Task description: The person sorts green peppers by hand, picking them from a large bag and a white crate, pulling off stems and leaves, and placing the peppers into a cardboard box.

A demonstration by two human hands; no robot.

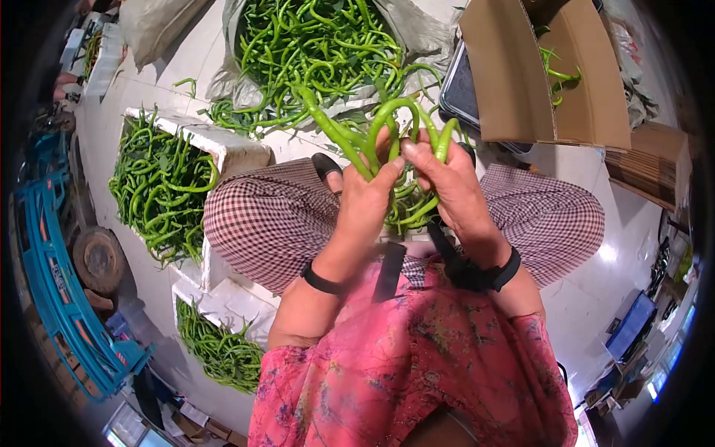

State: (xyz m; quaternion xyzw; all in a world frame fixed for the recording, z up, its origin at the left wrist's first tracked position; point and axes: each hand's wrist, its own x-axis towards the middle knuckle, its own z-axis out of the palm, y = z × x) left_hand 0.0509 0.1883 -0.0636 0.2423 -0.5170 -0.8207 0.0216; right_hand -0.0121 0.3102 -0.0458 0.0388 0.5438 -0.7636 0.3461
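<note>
Long green chili peppers (pixel 324 119) stick up from my left hand (pixel 367 197), whose fingers are closed round them. My right hand (pixel 452 182) is close beside it, thumb and fingers pinching more green chilies, one of which curves up past the thumb. Both hands are held over my lap, between my knees. Below and between them, more chilies (pixel 411 212) show, partly hidden by the hands. Ahead of my hands lies an open sack (pixel 223 83) heaped with green chilies and some leaves.
At left, a white foam box (pixel 242 155) is full of chilies, with a second foam box (pixel 237 314) nearer me. An open cardboard box (pixel 514 82) with some chilies stands at right by a dark-edged tray (pixel 460 93). A blue cart (pixel 63 287) is far left.
</note>
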